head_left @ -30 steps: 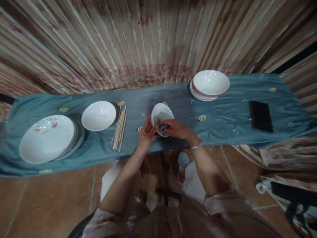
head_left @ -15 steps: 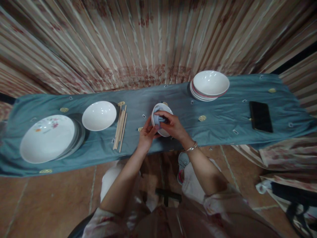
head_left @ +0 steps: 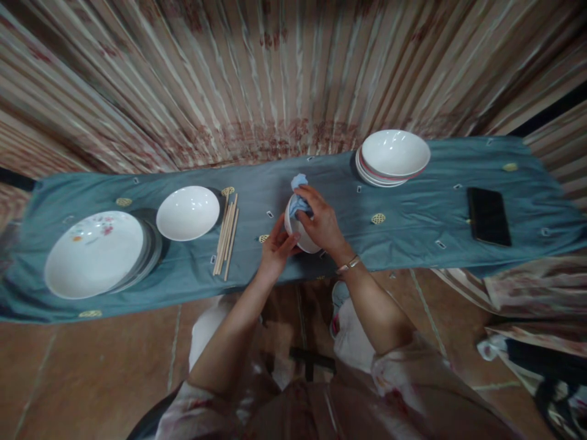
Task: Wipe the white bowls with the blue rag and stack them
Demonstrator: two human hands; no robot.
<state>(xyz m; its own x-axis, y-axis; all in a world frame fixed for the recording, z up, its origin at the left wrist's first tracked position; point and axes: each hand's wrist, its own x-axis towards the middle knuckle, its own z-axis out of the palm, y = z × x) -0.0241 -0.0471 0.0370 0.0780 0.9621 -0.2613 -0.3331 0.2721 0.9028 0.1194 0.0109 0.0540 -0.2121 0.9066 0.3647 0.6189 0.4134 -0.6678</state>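
My left hand (head_left: 276, 249) grips a small white bowl (head_left: 306, 239) by its left side, thumb on the rim and fingers around the outside. The bowl is tilted, its opening turned to the right. In my right hand (head_left: 321, 221) is a crumpled light-blue cloth (head_left: 300, 205), pinched between thumb and fingers at the bowl's far rim. Part of the cloth sticks up above the rim. My hands hide some of the bowl's inside.
Left of my hands lie several wooden chopsticks (head_left: 225, 238), a white bowl (head_left: 188, 214) and a stack of plates with a flowered top plate (head_left: 94, 256). To the right stand stacked bowls (head_left: 395, 154) and a black phone-like object (head_left: 488, 216). A teal cloth (head_left: 339, 256) covers the table.
My right hand has drawn the blue cloth from inside the bowl up to its far rim, where more of it shows. The bowl has tipped further in my left hand.
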